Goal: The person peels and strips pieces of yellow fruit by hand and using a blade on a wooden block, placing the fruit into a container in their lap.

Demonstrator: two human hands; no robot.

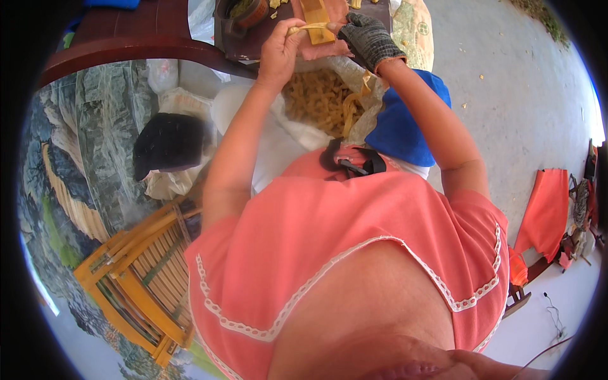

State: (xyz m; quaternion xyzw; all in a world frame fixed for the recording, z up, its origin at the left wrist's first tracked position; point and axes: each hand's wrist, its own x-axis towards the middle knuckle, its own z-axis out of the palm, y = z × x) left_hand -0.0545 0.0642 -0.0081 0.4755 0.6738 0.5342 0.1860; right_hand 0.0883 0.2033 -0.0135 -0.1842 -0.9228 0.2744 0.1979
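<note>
Between my bare left hand (280,52) and my gloved right hand (373,42) stretches a thin, pale-yellow strip (308,27). My left fingers pinch its thicker end. The fingertips of my right hand, in a grey knit glove, are at its other end. Directly beneath the strip is a narrow wooden board (324,36), lying on a pink cloth (311,51) over the dark table edge. Below my hands a white sack (375,90) gapes open, filled with small yellow-brown pieces (316,102). A longer curled strip (351,111) lies at the sack's right side.
A dark container (242,16) stands on the table, left of the board, and yellow scraps (274,4) lie near it. Blue cloth (403,118) is beside my right forearm. At left are a dark-red wooden chair (128,52) and a folded bamboo-slat chair (142,280).
</note>
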